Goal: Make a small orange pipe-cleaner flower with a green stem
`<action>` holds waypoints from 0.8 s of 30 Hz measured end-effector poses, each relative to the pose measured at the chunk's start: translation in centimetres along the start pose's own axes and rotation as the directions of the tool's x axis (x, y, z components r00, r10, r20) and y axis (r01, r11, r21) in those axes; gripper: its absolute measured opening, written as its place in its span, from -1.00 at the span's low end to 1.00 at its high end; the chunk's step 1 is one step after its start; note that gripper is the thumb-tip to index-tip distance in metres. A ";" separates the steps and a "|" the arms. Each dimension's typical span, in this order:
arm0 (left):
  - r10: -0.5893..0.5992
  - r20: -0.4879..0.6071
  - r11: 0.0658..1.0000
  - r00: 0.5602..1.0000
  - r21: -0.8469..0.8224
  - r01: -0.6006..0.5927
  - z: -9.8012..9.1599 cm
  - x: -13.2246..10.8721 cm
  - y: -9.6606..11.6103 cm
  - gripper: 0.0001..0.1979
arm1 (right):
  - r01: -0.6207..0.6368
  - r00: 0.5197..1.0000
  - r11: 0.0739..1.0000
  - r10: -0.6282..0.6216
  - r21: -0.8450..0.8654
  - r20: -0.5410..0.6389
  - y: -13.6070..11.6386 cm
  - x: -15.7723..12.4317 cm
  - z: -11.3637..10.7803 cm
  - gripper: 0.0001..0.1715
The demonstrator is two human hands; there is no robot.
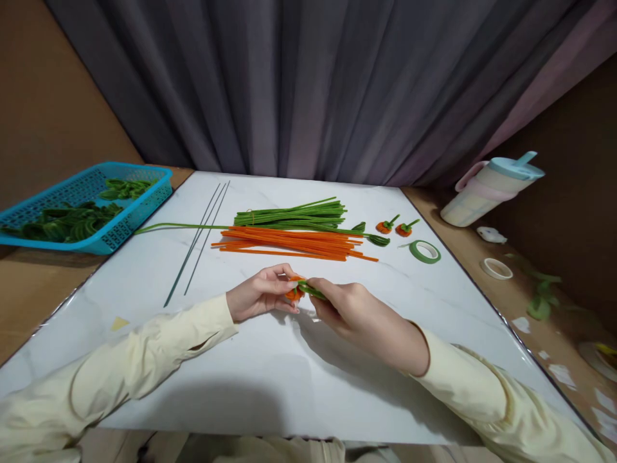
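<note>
Currently orange pc (294, 295) is pinched by L hand (260, 294), w/ R hand (359, 312) gripping green pc (312, 290) alongside.

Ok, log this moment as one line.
left hand: holding orange piece | right hand: pinching green piece at it | orange stems: beyond both hands

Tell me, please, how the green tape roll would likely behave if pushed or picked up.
The green tape roll lies flat, so a push would probably slide it rather than roll it. Its open middle suggests little weight. The loose end at its left might trail when lifted.
</note>
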State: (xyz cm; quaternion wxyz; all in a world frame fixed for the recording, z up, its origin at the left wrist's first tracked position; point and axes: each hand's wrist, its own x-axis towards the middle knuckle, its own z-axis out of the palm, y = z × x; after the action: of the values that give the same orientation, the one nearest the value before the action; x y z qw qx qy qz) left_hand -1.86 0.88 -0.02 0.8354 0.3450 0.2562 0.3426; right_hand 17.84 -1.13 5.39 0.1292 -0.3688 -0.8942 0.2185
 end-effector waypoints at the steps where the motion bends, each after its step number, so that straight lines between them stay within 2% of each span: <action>1: -0.010 0.010 1.000 1.000 -0.002 0.010 0.0 0.0 0.0 -0.81 | 0.007 1.000 1.000 -0.007 -0.007 0.014 0.0 0.0 -0.1 -0.78; 3: -0.026 0.027 1.000 0.999 -0.005 0.026 0.1 0.0 0.0 -0.80 | 0.019 0.999 1.000 -0.019 0.005 0.042 0.1 0.0 -0.4 -0.77; 6: -0.042 0.032 0.999 0.999 -0.004 0.042 0.0 0.0 -0.1 -0.81 | 0.050 0.995 0.999 -0.051 0.007 0.080 0.2 -0.1 -0.9 -0.63; 12: -0.077 -0.014 0.996 0.997 0.043 0.078 0.0 -0.1 -0.1 -0.83 | 0.180 0.966 0.969 -0.142 -0.168 0.216 0.4 -0.5 -1.9 -0.44; 14: -0.087 -0.020 0.995 0.996 0.051 0.087 0.1 -0.1 0.0 -0.83 | 0.263 0.947 0.912 -0.180 -0.316 0.267 0.3 -0.4 -2.5 -0.41; 18: -0.079 -0.043 0.997 0.996 0.019 0.080 0.1 0.1 0.0 -0.80 | 0.427 0.888 0.698 -0.206 -0.575 0.410 0.0 0.4 -3.6 -0.46; 21: -0.070 -0.069 0.998 0.995 -0.012 0.069 -0.1 0.2 0.0 -0.78 | 0.484 0.869 0.573 -0.229 -0.661 0.439 0.0 1.1 -4.0 -0.44; 24: -0.077 -0.084 0.997 0.993 -0.036 0.075 -0.2 0.2 0.0 -0.79 | 0.511 0.858 0.518 -0.262 -0.686 0.441 0.2 1.6 -3.9 -0.46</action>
State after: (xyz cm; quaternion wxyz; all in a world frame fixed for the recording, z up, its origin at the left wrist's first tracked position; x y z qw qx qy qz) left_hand -1.89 1.14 -0.20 0.8417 0.3062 0.2990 0.3292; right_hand 18.39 1.28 8.81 -0.1284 -0.1413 -0.9652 -0.1786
